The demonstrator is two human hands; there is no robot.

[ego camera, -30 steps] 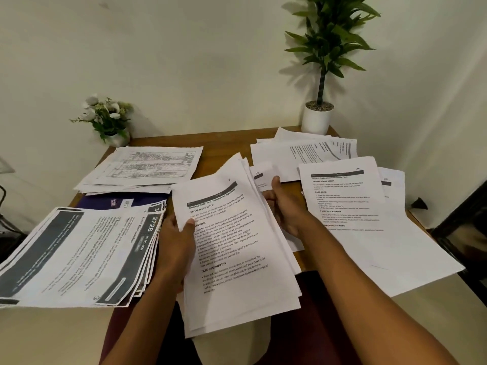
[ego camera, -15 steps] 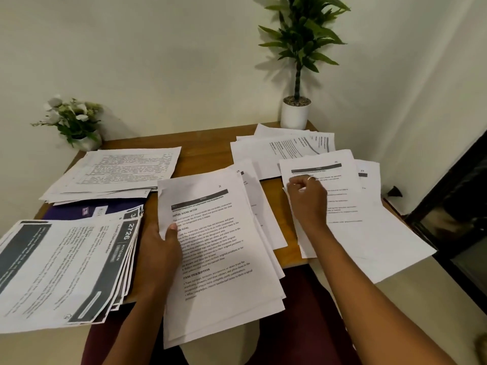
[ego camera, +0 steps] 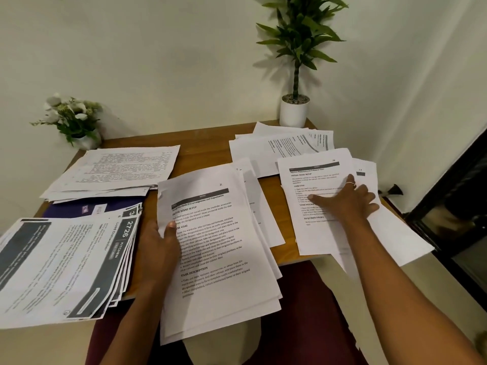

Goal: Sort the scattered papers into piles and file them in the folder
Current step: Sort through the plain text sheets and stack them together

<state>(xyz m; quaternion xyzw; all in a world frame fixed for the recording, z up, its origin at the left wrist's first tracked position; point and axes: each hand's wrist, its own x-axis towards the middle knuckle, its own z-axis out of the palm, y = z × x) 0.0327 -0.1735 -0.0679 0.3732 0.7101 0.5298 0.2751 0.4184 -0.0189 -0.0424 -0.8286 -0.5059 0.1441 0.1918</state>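
My left hand (ego camera: 160, 243) grips the left edge of a stack of printed sheets (ego camera: 218, 248), thumb on top, over the table's front edge. My right hand (ego camera: 347, 201) lies flat with straight fingers on the top sheet of the right pile (ego camera: 324, 233), which overhangs the table's front right corner. A pile with dark banners marked 2726 (ego camera: 66, 262) lies at the front left. Under it and the back-left pile (ego camera: 118, 169) shows part of a dark blue folder (ego camera: 79, 208). Another pile (ego camera: 284, 148) lies at the back right.
The wooden table (ego camera: 205, 143) stands against a white wall. A small flower pot (ego camera: 76, 122) sits at its back left corner, a tall plant in a white pot (ego camera: 293, 111) at the back right. A dark frame (ego camera: 453, 196) stands to the right.
My right hand left the held stack, moved right onto the right pile and flattened on its top sheet. My left hand kept its grip on the stack.
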